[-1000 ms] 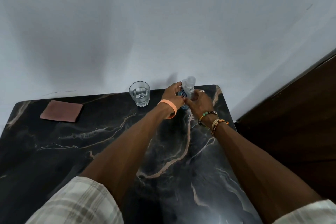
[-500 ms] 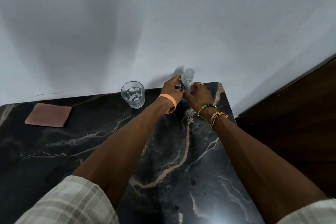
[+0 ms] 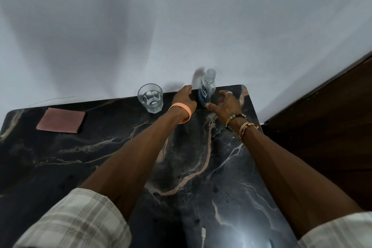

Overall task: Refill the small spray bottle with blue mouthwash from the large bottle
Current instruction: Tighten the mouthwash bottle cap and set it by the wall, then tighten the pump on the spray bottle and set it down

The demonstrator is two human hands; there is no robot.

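From my feed, both hands are out at the far edge of the dark marble table, one on each side of the small bottle. The bottle stands upright close to the white wall, clear-bodied with a blue label and a clear cap, near the table's far right corner. My left hand sits just left of it, fingers relaxed and loosely extended toward the wall, with a visible gap between them and the bottle; it holds nothing. My right hand is just right of the bottle, fingers spread and lightly curved, gripping nothing. Its thumb points at the bottle's base and ends right beside it; I cannot tell whether it touches. An orange wristband circles the left wrist, beaded bracelets the right, and a ring shows on a right finger. A drinking glass stands left of the left hand, apart from it, and a pinkish-brown cloth lies flat well off to the left. A dark wooden panel fills the right side.
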